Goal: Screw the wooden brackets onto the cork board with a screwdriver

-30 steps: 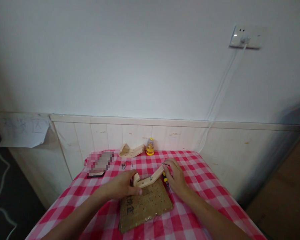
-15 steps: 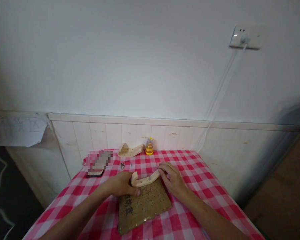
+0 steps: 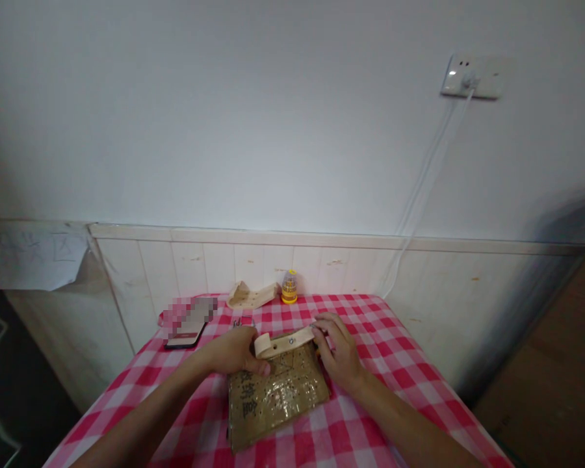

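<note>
A curved light wooden piece (image 3: pixel 281 342) with a small screw in it rests across the far edge of a brown perforated cardboard board (image 3: pixel 275 398) marked with dark characters. My left hand (image 3: pixel 234 351) is closed around the piece's hooked left end. My right hand (image 3: pixel 335 351) pinches its right end with curled fingers. Both hands sit on a table with a red and white checked cloth (image 3: pixel 400 364).
A second curved wooden piece (image 3: pixel 251 296) and a small yellow container (image 3: pixel 289 288) stand at the table's far edge by the panelled wall. A phone (image 3: pixel 185 333) lies at the left. Loose screws (image 3: pixel 236 321) lie near it. A white cable hangs from a wall socket (image 3: pixel 472 76).
The wooden piece has turned from slanted to nearly level between my hands. Both hands have shifted slightly left and away with it.
</note>
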Demonstrator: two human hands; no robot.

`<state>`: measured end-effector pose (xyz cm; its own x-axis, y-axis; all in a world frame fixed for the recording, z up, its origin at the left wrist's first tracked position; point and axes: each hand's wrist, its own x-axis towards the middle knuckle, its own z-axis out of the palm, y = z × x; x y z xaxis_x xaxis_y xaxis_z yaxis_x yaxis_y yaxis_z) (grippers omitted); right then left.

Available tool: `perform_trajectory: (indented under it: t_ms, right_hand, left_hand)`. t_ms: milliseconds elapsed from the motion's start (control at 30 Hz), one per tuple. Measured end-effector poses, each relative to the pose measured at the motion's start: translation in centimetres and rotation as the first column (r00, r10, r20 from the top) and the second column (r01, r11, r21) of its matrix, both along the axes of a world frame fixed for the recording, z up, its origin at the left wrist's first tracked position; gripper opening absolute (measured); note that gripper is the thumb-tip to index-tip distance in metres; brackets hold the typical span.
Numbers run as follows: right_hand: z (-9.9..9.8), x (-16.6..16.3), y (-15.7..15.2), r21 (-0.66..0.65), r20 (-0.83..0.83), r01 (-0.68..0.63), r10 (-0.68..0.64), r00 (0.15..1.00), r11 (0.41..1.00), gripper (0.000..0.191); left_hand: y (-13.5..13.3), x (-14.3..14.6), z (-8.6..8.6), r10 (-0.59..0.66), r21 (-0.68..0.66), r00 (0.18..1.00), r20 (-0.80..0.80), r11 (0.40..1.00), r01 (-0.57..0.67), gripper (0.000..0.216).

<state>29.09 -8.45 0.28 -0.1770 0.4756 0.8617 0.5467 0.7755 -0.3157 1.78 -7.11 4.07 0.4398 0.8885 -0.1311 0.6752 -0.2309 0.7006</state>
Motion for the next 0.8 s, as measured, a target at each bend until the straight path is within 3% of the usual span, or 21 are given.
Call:
perform_trajectory:
  t_ms: [200, 367, 433, 500, 633, 800]
  right_hand:
    - [0.3, 0.0, 0.1, 0.041, -0.027, 0.047, -0.046, 0.999, 0.998, 0.018]
    - [0.1, -0.1, 0.6, 0.015, -0.053, 0.072, -0.071, 0.996, 0.997, 0.015]
    - [0.0, -0.3, 0.6, -0.007, -0.068, 0.082, -0.082, 0.994, 0.997, 0.013]
    - [0.0, -0.4, 0.6, -0.024, -0.090, 0.083, -0.085, 0.992, 0.996, 0.011]
    - [0.0, -0.5, 0.6, -0.041, -0.109, 0.093, -0.097, 0.989, 0.995, 0.010]
    - [0.0, -0.3, 0.5, -0.099, -0.108, 0.072, -0.082, 0.991, 0.992, 0.010]
  left_hand:
    - [0.1, -0.6, -0.4, 0.124, -0.076, 0.924, 0.363, 0.992, -0.103, 0.056]
    - [0.0, -0.4, -1.4, 0.406, -0.204, 0.680, 0.610, 0.910, -0.360, 0.065]
    - [-0.2, -0.1, -1.8, 0.442, -0.282, 0.575, 0.688, 0.894, -0.349, 0.062]
    - [-0.5, 0.1, -2.2, 0.434, -0.349, 0.511, 0.742, 0.901, -0.258, 0.057]
    - [-1.1, 0.5, -2.6, 0.401, -0.377, 0.519, 0.755, 0.913, -0.157, 0.063]
    - [-1.7, 1.3, -2.8, 0.452, -0.309, 0.568, 0.688, 0.891, -0.333, 0.072]
